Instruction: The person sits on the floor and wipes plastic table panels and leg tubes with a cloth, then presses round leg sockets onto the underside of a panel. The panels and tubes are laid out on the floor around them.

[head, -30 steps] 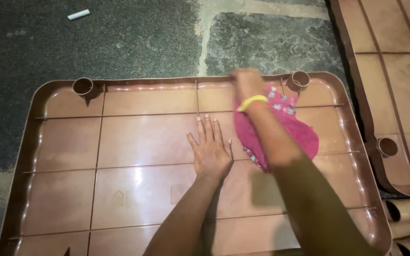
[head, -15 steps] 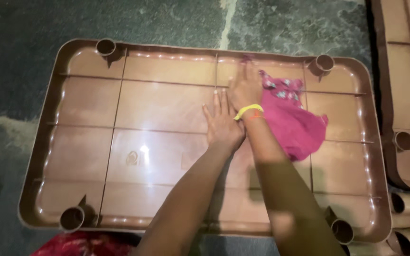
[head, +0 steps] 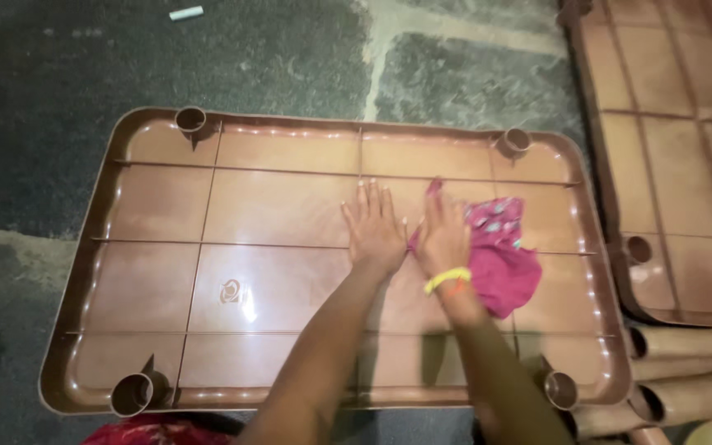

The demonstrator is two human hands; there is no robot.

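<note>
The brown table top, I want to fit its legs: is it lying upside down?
Upside down: the brown table top shows ribbed underside and empty leg sockets facing up.
</note>
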